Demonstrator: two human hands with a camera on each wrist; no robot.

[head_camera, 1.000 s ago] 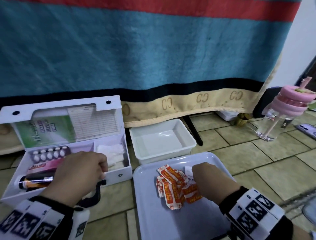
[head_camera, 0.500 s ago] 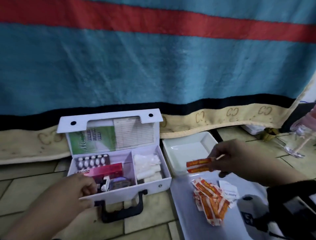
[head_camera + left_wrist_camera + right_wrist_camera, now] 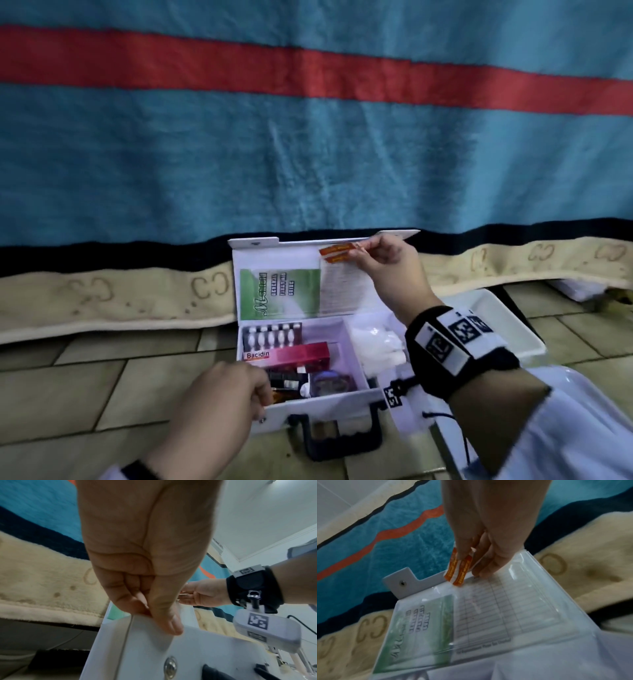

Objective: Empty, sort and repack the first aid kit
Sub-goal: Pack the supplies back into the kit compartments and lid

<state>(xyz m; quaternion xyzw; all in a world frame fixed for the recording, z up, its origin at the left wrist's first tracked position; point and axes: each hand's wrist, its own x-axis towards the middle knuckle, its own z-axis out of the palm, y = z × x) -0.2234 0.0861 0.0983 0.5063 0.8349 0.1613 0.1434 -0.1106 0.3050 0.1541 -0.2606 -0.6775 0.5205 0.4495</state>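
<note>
Right hand (image 3: 387, 270) pinches two orange plasters (image 3: 458, 570) at the kit lid (image 3: 308, 274)'s top edge; left hand (image 3: 222, 404) pinches the kit's front rim (image 3: 142, 616).

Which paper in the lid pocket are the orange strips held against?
The white lined sheet, on the pocket's right. The right hand pinches the orange strips at its top edge. The green leaflet to its left is untouched.

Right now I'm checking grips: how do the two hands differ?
The left hand is low, gripping the kit's front wall; the right hand is raised at the lid. The left holds no supplies; the right pinches two orange plasters. Both touch the kit.
</note>
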